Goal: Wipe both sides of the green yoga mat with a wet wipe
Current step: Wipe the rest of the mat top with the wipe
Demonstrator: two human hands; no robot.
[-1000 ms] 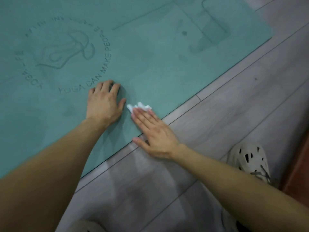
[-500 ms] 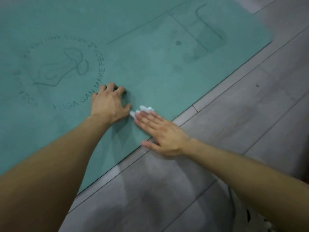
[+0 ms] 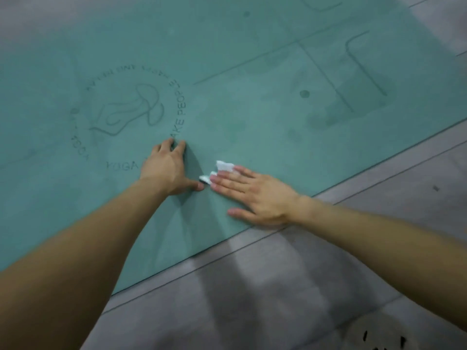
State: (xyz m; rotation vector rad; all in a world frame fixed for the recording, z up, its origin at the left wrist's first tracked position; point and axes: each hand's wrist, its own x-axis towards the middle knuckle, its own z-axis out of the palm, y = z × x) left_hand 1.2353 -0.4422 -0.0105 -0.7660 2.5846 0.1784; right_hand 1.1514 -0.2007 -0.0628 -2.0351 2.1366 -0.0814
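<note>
From the head camera, the green yoga mat (image 3: 252,109) lies flat on the grey plank floor (image 3: 278,286) and fills the upper and left part of what you see. Its near edge runs diagonally from lower left to upper right. Your left hand (image 3: 165,170) is released and presses flat on the mat with fingers spread. Its fingertips touch the lower rim of the round printed logo (image 3: 131,114), and its thumb points toward your other hand. Your right hand (image 3: 255,195) lies just beside it, close to the mat's near edge, with straight fingers pressing the white wet wipe (image 3: 223,166) onto the mat. The crumpled wipe pokes out past those fingertips, close to your left thumb.
</note>
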